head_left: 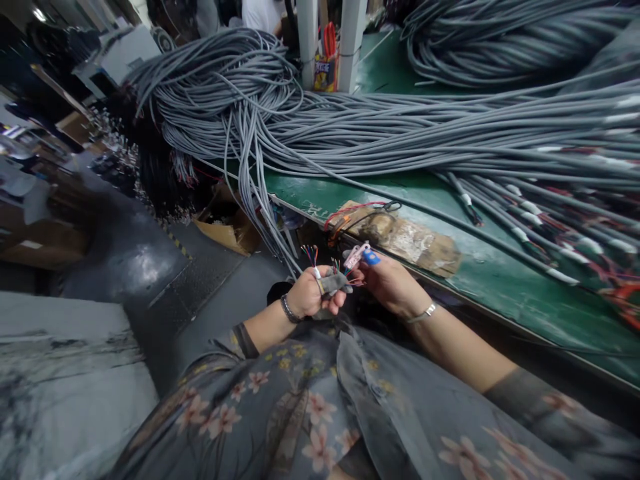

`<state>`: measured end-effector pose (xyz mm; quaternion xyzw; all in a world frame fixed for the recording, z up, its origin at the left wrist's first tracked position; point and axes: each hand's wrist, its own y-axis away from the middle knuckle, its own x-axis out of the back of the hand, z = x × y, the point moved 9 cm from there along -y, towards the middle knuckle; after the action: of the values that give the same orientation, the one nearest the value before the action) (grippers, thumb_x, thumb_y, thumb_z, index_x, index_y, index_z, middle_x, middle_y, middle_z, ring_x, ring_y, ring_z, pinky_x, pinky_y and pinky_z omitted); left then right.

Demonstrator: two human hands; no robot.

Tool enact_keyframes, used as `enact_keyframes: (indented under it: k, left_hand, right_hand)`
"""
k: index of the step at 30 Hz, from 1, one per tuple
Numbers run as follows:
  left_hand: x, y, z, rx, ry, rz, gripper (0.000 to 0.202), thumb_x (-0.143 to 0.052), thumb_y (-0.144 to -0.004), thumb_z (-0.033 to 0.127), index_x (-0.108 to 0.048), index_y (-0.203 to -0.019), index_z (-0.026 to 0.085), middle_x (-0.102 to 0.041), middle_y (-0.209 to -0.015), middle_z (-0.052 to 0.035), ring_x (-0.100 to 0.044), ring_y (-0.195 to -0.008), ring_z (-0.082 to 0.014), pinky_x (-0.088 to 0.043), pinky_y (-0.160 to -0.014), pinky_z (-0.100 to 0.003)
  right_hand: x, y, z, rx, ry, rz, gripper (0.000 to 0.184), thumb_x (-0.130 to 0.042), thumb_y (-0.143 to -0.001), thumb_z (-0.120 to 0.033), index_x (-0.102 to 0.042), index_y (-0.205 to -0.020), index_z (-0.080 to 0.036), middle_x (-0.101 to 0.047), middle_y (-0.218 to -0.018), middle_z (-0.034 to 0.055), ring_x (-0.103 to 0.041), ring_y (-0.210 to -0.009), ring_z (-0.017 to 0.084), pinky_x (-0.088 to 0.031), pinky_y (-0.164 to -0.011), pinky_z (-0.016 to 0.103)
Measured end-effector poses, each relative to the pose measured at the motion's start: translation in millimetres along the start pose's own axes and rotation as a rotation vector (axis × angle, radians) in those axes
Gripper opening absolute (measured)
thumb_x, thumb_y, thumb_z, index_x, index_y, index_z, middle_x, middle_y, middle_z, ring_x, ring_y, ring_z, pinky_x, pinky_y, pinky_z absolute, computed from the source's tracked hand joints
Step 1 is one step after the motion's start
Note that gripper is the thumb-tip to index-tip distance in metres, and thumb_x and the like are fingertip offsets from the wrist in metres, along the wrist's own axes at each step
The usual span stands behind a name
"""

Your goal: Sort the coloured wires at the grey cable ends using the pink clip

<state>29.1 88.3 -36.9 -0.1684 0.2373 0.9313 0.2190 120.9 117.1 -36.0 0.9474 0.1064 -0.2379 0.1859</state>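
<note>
My left hand is closed around the end of a grey cable, whose stripped coloured wires fan out above my fist. A grey finger cover sits on one finger of that hand. My right hand is pinched on a small pink-white connector right beside the wire ends, and a blue cover sits on one fingertip. Both hands hover over my lap, just in front of the edge of the green table. Each wrist wears a bracelet.
Great bundles of grey cables lie across the green table and hang over its left end. A taped brown pad with red and black wires lies near the table edge. Cardboard boxes stand on the floor at left. A white post rises at the back.
</note>
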Motion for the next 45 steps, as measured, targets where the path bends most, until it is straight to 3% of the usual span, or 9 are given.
enact_keyframes:
  k: [7,16,22,25,30,37,41,45]
  left_hand:
    - [7.1,-8,-8,0.025,0.033,-0.031,0.056,-0.079,-0.049,0.060,-0.058,-0.069,0.012,-0.057,-0.047,-0.0011,-0.047,-0.032,-0.0091,-0.023,-0.030,-0.018]
    - [8.0,-11,-15,0.043,0.017,-0.024,0.054,-0.078,-0.050,0.060,-0.059,-0.067,0.013,-0.056,-0.046,-0.0005,-0.046,-0.031,-0.0083,-0.024,-0.029,-0.018]
    - [6.6,-3,-11,-0.009,-0.097,0.005,0.055,-0.074,-0.055,0.065,-0.055,-0.063,0.013,-0.057,-0.047,-0.0011,-0.048,-0.032,-0.0080,-0.025,-0.030,-0.018]
    - [5.5,3,-7,-0.069,-0.156,0.046,0.056,-0.071,-0.059,0.066,-0.054,-0.062,0.013,-0.058,-0.047,-0.0018,-0.050,-0.034,-0.0082,-0.026,-0.032,-0.018]
    - [6.0,8,0,-0.144,-0.132,0.152,0.057,-0.068,-0.060,0.068,-0.054,-0.064,0.014,-0.057,-0.048,0.0002,-0.050,-0.034,-0.0074,-0.027,-0.032,-0.018]
    - [3.7,4,3,-0.134,-0.072,0.187,0.055,-0.070,-0.056,0.067,-0.052,-0.064,0.015,-0.055,-0.046,0.0016,-0.048,-0.032,-0.0076,-0.023,-0.030,-0.019]
    - [5.5,2,1,-0.131,-0.066,0.197,0.054,-0.071,-0.057,0.065,-0.052,-0.064,0.015,-0.055,-0.046,0.0016,-0.048,-0.032,-0.0078,-0.023,-0.031,-0.019]
    - [6.1,1,-3,-0.114,-0.064,0.194,0.056,-0.071,-0.055,0.066,-0.052,-0.064,0.015,-0.055,-0.046,0.0020,-0.048,-0.032,-0.0079,-0.023,-0.031,-0.019]
  right_hand:
    - [4,-6,8,-0.027,-0.075,0.036,0.042,-0.075,-0.063,-0.060,-0.062,-0.076,-0.022,-0.055,-0.064,-0.0027,-0.044,-0.054,0.010,-0.041,-0.049,0.023]
    - [0,-7,4,0.047,-0.038,0.023,0.043,-0.072,-0.064,-0.063,-0.062,-0.071,-0.022,-0.053,-0.061,-0.0017,-0.048,-0.056,0.012,-0.044,-0.053,0.026]
    - [-3,-1,10,-0.076,-0.070,0.010,0.048,-0.060,-0.070,-0.070,-0.061,-0.075,-0.022,-0.061,-0.071,0.0022,-0.052,-0.058,0.014,-0.046,-0.054,0.027]
    - [-4,0,11,-0.104,-0.118,0.008,0.044,-0.065,-0.068,-0.066,-0.062,-0.074,-0.022,-0.061,-0.072,0.0022,-0.051,-0.058,0.013,-0.046,-0.054,0.026]
    - [0,-2,8,-0.036,-0.089,0.061,0.034,-0.074,-0.065,-0.052,-0.063,-0.074,-0.022,-0.058,-0.067,-0.0004,-0.048,-0.056,0.012,-0.044,-0.053,0.025]
    - [9,0,-4,0.169,0.175,0.141,0.051,-0.056,-0.071,-0.074,-0.059,-0.066,-0.023,-0.056,-0.061,0.0009,-0.051,-0.059,0.015,-0.046,-0.059,0.030]
    - [2,-8,6,0.062,-0.008,0.063,0.049,-0.064,-0.066,-0.071,-0.064,-0.075,-0.023,-0.060,-0.066,0.0008,-0.054,-0.060,0.014,-0.047,-0.056,0.028]
    - [3,-11,6,0.049,-0.096,0.094,0.045,-0.071,-0.064,-0.065,-0.065,-0.076,-0.023,-0.063,-0.070,0.0005,-0.057,-0.063,0.014,-0.047,-0.056,0.026]
